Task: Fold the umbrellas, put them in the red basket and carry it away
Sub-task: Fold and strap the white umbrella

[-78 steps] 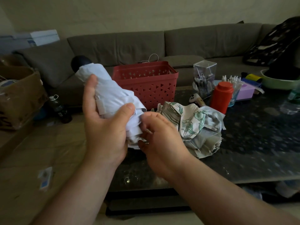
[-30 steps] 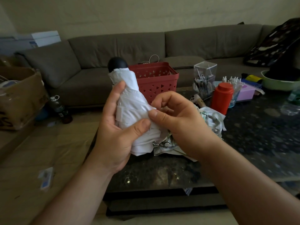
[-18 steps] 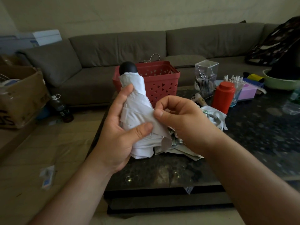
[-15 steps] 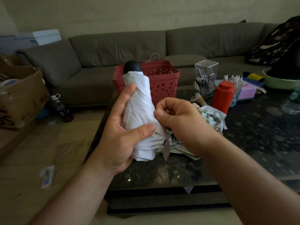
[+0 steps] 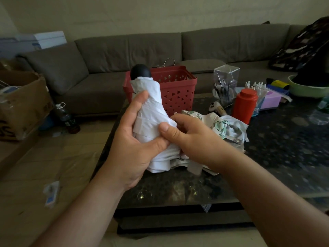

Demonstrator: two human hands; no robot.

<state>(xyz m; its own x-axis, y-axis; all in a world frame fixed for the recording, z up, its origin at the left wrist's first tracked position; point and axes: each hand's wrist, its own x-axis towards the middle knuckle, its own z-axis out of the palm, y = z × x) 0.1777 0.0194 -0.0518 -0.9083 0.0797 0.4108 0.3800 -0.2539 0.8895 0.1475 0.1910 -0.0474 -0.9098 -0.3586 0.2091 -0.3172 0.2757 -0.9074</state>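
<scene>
The red basket (image 5: 175,88) stands at the far edge of the dark table (image 5: 284,148); what it holds cannot be told. A clear box (image 5: 225,81) beside it contains dark small items. There are two umbrellas. The white umbrella (image 5: 151,111), black handle up, is upright in front of the basket; the left hand (image 5: 131,145) grips it, and the right hand (image 5: 192,138) pinches its lower folds. The leaf-printed umbrella (image 5: 220,125) lies crumpled just behind the right hand, with a red bottle (image 5: 244,106) near it.
</scene>
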